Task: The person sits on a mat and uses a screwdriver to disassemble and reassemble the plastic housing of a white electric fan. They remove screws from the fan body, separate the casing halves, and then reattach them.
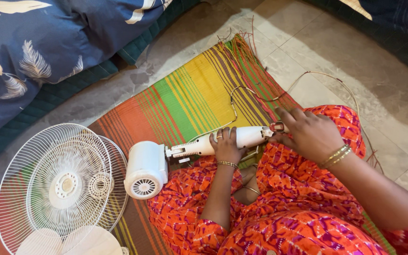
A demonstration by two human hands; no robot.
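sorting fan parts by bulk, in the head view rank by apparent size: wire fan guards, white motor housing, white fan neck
1. wire fan guards, clearly largest
2. white motor housing
3. white fan neck, longer but slimmer; left hand covers part of it, so 2 versus 3 is unsure

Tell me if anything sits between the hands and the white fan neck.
Nothing visible does. The left hand already grips the white fan neck, and the right hand touches its end, fingers on it.

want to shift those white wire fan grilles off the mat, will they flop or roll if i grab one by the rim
The fan grilles are thin wire with mostly open gaps, so probably light for their size and a bit springy. Being round, one stood on edge could well roll. Two lie overlapped on the striped mat, so their wires may snag together when one is lifted.
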